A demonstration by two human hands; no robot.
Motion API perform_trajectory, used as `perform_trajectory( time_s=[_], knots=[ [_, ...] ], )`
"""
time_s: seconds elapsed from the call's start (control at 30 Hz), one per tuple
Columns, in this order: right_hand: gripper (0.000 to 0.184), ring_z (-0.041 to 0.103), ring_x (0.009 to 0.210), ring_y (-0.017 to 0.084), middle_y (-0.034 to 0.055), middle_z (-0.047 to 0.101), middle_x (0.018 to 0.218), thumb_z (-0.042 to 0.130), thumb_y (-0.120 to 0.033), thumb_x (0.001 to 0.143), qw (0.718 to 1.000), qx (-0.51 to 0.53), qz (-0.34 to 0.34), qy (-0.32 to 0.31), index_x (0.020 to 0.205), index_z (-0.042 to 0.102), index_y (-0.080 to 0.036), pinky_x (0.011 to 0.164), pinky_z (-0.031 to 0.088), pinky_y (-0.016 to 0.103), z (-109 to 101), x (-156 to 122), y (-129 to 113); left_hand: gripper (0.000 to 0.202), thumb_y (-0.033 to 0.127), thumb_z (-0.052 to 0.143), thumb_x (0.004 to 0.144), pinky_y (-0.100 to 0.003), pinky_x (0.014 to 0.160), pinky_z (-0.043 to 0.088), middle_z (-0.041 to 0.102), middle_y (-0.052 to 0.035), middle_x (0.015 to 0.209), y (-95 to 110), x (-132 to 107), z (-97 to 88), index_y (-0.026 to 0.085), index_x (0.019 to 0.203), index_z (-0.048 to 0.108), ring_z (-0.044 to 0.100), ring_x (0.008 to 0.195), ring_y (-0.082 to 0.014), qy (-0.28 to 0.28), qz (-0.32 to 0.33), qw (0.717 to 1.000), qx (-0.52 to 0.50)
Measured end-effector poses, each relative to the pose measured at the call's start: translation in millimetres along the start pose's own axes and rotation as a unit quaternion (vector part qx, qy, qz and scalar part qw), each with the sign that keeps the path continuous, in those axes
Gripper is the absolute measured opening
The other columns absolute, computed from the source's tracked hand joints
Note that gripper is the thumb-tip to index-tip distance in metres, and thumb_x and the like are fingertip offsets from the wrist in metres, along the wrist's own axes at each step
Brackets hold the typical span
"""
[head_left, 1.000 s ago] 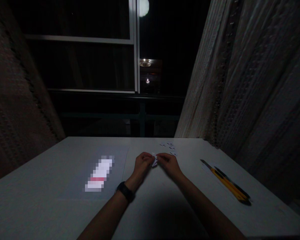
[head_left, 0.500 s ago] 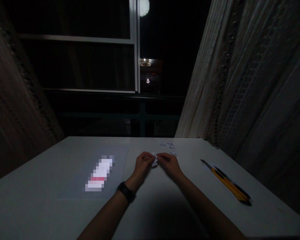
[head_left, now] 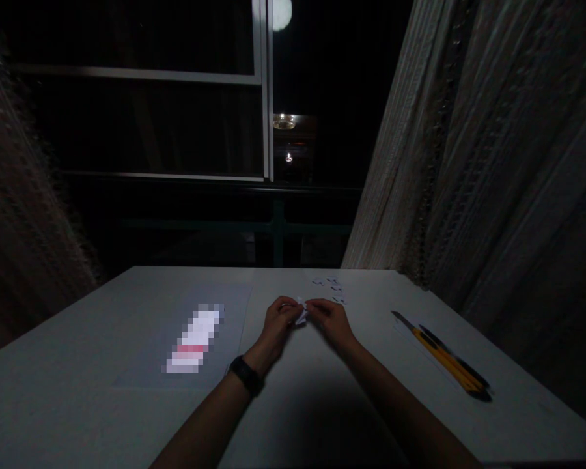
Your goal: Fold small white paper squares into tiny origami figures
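Over the middle of the white table (head_left: 293,417), my left hand (head_left: 279,320) pinches a small folded piece of white paper (head_left: 301,318). My right hand (head_left: 331,319) grips the same paper from the other side, thumb and finger closed on its edge. The fingers cover part of the paper, so its full shape is hidden. A dark watch (head_left: 245,375) is on my left wrist. Just beyond my right hand lie several small paper pieces (head_left: 336,288) with dark marks.
On the right lies a yellow utility knife (head_left: 442,357), blade out, beside a dark slim object (head_left: 456,355). To the left, a bright blurred-out rectangle (head_left: 195,335) rests on a pale sheet (head_left: 141,365). A curtain (head_left: 395,163) hangs at the table's back right, before a dark window.
Both hands stay in nearly the same place. The paper between them has tilted slightly; nothing was let go.
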State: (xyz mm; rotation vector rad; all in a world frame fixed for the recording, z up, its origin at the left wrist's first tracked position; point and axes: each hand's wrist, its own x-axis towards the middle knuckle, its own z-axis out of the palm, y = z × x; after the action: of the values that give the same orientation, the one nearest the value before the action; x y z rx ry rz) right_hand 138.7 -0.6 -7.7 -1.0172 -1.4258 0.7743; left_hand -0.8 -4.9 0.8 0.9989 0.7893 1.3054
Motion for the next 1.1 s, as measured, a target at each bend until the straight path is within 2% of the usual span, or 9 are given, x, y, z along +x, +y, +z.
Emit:
perform_trajectory(
  time_s=[0.1,0.33,0.57,0.73,1.1],
  knots=[
    [0.019,0.064,0.073,0.021,0.0056,0.070,0.076,0.064,-0.032,0.066,1.000,0.008,0.009,0.001,0.076,0.069,-0.017,0.072,0.049,0.035,-1.2,0.7,0.4,0.029,0.029,0.073,0.055,-0.023,0.055,0.043,0.059,0.0013,0.062,-2.2,1.7,0.5,0.016,0.072,0.054,0.056,0.058,-0.0111,0.000,-0.007,1.000,-0.007],
    [0.018,0.064,0.073,0.021,0.0055,0.070,0.076,0.063,-0.031,0.068,1.000,0.000,-0.006,-0.007,0.076,0.069,-0.017,0.073,0.049,0.035,-4.9,3.1,6.2,0.030,0.028,0.074,0.053,-0.024,0.054,0.043,0.058,0.0011,0.059,-6.1,6.6,1.6,0.016,0.072,0.054,0.056,0.056,-0.0120,-0.005,-0.006,1.000,-0.012],
    [0.020,0.064,0.074,0.022,0.0064,0.071,0.079,0.063,-0.031,0.067,1.000,-0.006,0.006,-0.012,0.079,0.070,-0.016,0.073,0.049,0.035,-4.1,2.7,11.1,0.025,0.020,0.071,0.053,-0.018,0.044,0.035,0.055,0.0035,0.051,-3.4,5.2,4.0,0.015,0.071,0.053,0.051,0.047,-0.0084,0.021,0.008,1.000,0.013],
    [0.020,0.064,0.076,0.022,0.0065,0.071,0.079,0.063,-0.032,0.068,1.000,-0.010,0.007,-0.002,0.078,0.070,-0.016,0.074,0.049,0.035,-4.4,3.7,11.8,0.024,0.018,0.069,0.055,-0.018,0.043,0.037,0.055,0.0036,0.049,1.3,1.8,8.0,0.014,0.073,0.054,0.051,0.045,-0.0087,0.032,0.006,0.999,0.020],
    [0.019,0.064,0.073,0.022,0.0062,0.070,0.076,0.062,-0.032,0.069,1.000,-0.017,-0.004,-0.009,0.077,0.070,-0.016,0.072,0.049,0.034,-5.7,4.6,10.9,0.031,0.025,0.072,0.055,-0.022,0.049,0.042,0.061,0.0003,0.054,0.6,4.5,6.4,0.014,0.078,0.055,0.056,0.049,-0.0116,0.014,0.014,0.999,0.033]
  ],
)
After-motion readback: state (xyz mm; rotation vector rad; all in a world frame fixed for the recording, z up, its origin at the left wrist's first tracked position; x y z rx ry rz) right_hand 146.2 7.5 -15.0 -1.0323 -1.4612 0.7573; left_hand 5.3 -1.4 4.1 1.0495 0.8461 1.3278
